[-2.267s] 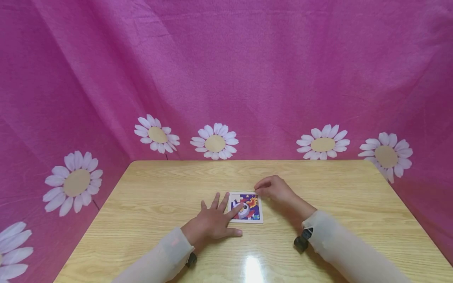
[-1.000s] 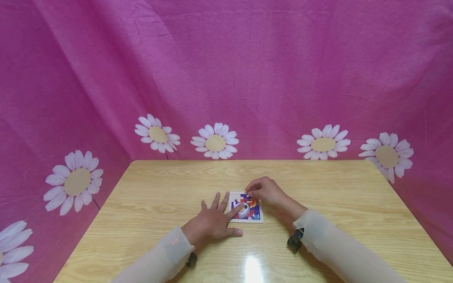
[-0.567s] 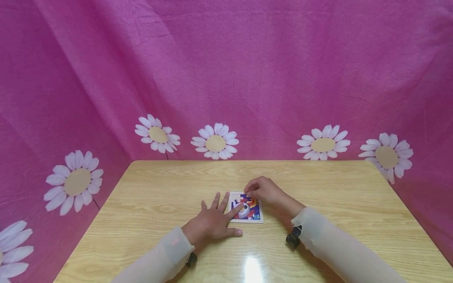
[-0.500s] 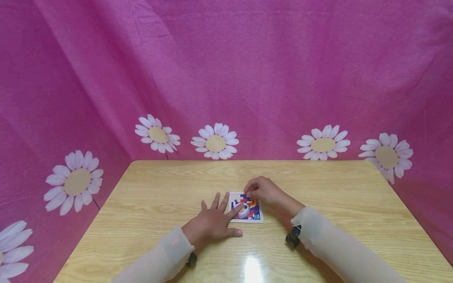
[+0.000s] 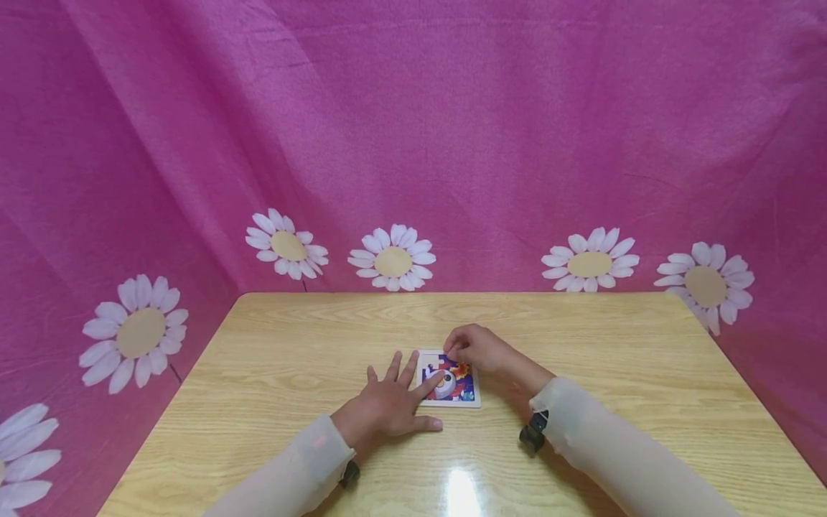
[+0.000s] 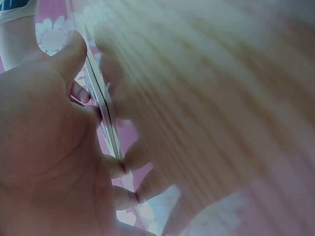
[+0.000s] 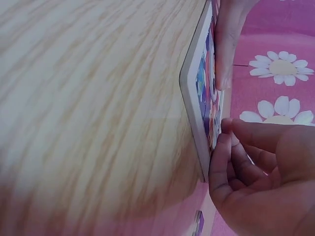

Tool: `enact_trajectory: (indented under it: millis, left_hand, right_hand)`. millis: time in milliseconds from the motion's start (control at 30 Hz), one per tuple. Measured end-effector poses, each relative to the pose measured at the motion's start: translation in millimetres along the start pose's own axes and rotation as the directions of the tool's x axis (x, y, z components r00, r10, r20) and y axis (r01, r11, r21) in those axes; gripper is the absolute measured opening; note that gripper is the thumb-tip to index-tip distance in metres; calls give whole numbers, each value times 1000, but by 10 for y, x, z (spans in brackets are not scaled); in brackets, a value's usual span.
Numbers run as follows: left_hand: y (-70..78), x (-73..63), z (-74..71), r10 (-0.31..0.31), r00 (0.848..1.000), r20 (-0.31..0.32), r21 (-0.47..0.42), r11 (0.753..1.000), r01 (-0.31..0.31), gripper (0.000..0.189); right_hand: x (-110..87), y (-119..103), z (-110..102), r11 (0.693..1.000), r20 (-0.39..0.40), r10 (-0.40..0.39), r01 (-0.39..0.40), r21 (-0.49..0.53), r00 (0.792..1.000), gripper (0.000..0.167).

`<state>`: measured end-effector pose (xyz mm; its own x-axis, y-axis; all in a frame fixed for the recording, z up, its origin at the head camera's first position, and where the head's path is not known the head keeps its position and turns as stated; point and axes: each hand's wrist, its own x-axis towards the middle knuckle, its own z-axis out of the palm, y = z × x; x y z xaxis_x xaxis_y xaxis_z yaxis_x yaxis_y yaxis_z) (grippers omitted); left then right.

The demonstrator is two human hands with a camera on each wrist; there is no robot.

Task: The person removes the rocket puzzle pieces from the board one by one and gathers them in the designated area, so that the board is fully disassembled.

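Observation:
A small square jigsaw puzzle (image 5: pixel 464 388) in a pale tray lies flat on the table. Its picture has a white round face and orange flames on purple. A bare cream patch (image 5: pixel 433 361) shows at its far left corner. My left hand (image 5: pixel 388 406) lies spread, its index finger across the picture. At the far edge, my right hand (image 5: pixel 481 348) has curled fingers. In the right wrist view, its thumb and index fingertips meet at the puzzle; whether a piece is between them is hidden. The left wrist view shows my left palm (image 6: pixel 49 142) beside the tray's edge.
The wooden table (image 5: pixel 310 337) reaches back to a magenta curtain (image 5: pixel 478 143) printed with large white daisies. A small flat purplish thing (image 7: pixel 198 223) lies beyond the tray in the right wrist view. Light glares off the near tabletop.
My right hand has shifted left along the puzzle's far edge, from its right corner to near the middle, its fingertips drawing closer together. The left hand and the tray have stayed put.

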<state>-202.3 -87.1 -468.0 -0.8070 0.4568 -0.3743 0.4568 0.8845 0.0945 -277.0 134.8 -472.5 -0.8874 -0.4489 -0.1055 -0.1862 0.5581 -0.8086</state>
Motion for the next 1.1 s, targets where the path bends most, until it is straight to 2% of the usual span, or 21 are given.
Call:
enact_trajectory:
  millis: [167,433,767,1100]
  left_hand:
    - [-5,3,8,-1,1000,0,-3,1000,1,89]
    - [-3,4,2,1,1000,1,-8,1000,-1,89]
    - [-9,8,-3,2,1000,0,-7,1000,-2,89]
    - [1,7,-11,-2,1000,11,-4,1000,2,88]
  right_hand:
    - [-13,-20,14,1000,-27,17,-18,-22,999,10]
    - [-10,-40,7,995,-42,-26,22,-92,999,10]
    - [-1,-26,10,996,-23,-47,45,-81,999,14]
    - [26,35,-16,998,49,-64,64,-13,997,13]
